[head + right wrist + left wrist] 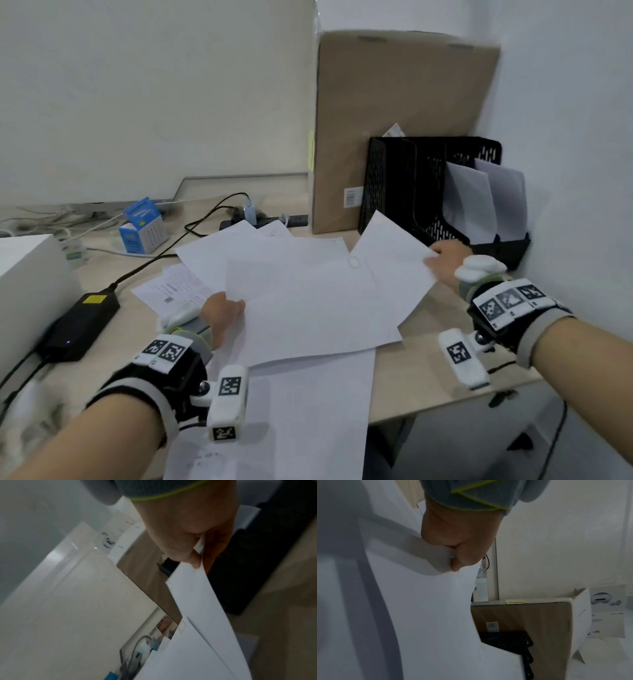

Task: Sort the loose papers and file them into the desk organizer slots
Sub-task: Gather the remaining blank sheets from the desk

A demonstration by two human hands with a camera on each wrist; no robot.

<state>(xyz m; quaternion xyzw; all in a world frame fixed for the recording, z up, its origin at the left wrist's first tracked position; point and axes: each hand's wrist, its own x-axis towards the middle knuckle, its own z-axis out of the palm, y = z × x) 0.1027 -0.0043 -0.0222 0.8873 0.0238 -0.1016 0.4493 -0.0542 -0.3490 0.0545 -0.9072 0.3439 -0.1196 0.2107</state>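
Observation:
Several loose white papers point(308, 301) lie fanned over the middle of the wooden desk point(418, 373). My left hand point(221, 310) pinches the left edge of the top sheets point(428, 601); thumb and fingers point(458, 555) are curled on the paper. My right hand point(445, 260) pinches the right edge of an angled sheet point(197, 601), lifted off the pile just in front of the organizer. The black mesh desk organizer point(421, 192) stands at the back right, with two white sheets point(486, 202) upright in its right slots.
A tall brown cardboard box point(394, 120) leans on the wall behind the organizer. At the left are a black power adapter point(82, 325), cables, a power strip point(260, 219), a small blue-and-white carton point(142, 228) and a white box point(27, 274). The desk edge runs at lower right.

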